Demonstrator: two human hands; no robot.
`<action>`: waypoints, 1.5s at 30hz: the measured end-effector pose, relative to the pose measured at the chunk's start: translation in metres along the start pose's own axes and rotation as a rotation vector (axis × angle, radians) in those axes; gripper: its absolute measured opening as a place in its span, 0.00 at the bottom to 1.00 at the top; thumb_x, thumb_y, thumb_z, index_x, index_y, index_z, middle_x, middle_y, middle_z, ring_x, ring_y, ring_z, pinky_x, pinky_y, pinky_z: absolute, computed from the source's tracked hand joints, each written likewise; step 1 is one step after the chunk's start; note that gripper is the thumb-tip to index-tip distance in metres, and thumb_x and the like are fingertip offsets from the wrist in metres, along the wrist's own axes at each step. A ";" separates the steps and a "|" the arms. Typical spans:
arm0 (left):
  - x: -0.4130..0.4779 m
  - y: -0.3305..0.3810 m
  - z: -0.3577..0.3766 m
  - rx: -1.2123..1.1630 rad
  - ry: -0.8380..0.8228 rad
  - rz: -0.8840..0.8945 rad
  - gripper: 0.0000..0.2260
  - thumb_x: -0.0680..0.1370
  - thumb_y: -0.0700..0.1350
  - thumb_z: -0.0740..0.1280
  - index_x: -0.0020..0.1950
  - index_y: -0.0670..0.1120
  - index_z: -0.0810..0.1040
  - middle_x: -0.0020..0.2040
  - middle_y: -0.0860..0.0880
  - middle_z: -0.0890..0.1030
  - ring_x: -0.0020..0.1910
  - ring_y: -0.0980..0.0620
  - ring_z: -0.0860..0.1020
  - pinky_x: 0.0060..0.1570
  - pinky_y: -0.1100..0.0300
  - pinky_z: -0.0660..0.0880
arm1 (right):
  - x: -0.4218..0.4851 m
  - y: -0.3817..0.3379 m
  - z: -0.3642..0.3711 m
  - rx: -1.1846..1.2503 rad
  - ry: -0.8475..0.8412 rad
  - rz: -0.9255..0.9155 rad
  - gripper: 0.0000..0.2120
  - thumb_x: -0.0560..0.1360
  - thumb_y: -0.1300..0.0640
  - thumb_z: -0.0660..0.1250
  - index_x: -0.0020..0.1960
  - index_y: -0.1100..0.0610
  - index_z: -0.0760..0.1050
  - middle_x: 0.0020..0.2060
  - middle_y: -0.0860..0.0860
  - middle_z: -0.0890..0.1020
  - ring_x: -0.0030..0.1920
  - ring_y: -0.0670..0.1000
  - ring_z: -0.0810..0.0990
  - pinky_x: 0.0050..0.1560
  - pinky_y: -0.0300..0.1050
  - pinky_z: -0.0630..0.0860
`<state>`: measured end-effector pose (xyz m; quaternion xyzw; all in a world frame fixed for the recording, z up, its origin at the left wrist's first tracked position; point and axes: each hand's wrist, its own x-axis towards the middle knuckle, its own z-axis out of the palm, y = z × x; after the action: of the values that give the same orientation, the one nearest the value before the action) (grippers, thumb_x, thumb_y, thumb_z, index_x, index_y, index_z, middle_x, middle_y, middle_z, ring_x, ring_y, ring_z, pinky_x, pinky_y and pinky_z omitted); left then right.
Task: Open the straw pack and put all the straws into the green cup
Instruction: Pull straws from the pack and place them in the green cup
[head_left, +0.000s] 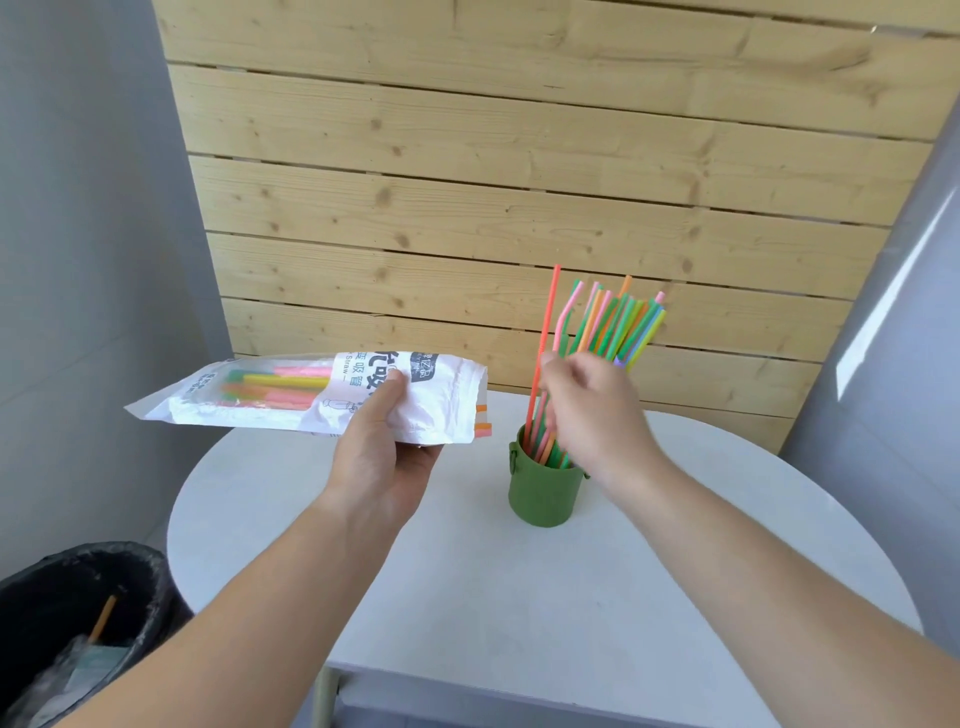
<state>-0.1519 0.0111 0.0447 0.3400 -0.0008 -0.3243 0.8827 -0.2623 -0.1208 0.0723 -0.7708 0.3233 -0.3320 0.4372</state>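
While the right hand (587, 410) curls round the straws (618, 322) in the green cup (540, 493) on the right, a rough release could topple it — and the left hand (379, 457), gripping the straw pack (234, 400) at left, may spill those remaining.

Cup (543, 493) stands on the table (519, 597), right of centre toward the far edge, with straws (613, 322) standing in it and fanning up and to the right; right hand (592, 410) wraps the bunch just above the rim. Straw pack (291, 395) lies level in the air over the table's far-left edge, left of the cup, gripped at its right part by the left hand (379, 457), palm beneath and thumb on top. Plank wall (519, 156) rises behind the table; bin (78, 623) sits on the floor at near left, beside the table.
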 end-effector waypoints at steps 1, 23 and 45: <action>-0.001 0.000 0.001 0.004 -0.010 0.008 0.04 0.82 0.42 0.69 0.55 0.43 0.81 0.44 0.49 0.88 0.46 0.50 0.87 0.45 0.55 0.85 | -0.006 0.001 0.006 0.093 -0.078 0.103 0.18 0.80 0.46 0.61 0.43 0.61 0.73 0.27 0.50 0.75 0.24 0.50 0.70 0.28 0.41 0.66; -0.010 0.004 0.014 0.376 -0.139 0.316 0.08 0.81 0.41 0.70 0.60 0.44 0.80 0.48 0.48 0.84 0.47 0.51 0.84 0.46 0.54 0.81 | -0.029 0.000 0.037 0.692 -0.201 0.624 0.23 0.81 0.37 0.50 0.41 0.55 0.68 0.22 0.49 0.68 0.20 0.49 0.63 0.23 0.35 0.56; 0.004 -0.010 -0.004 -0.006 0.058 -0.033 0.13 0.82 0.40 0.68 0.66 0.38 0.79 0.64 0.43 0.84 0.61 0.46 0.84 0.56 0.50 0.82 | -0.023 0.010 0.034 0.513 -0.143 0.374 0.19 0.80 0.41 0.59 0.42 0.55 0.74 0.24 0.52 0.70 0.20 0.49 0.64 0.22 0.37 0.59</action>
<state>-0.1539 0.0056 0.0349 0.3466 0.0312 -0.3288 0.8780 -0.2502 -0.0911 0.0442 -0.5839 0.3338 -0.2616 0.6922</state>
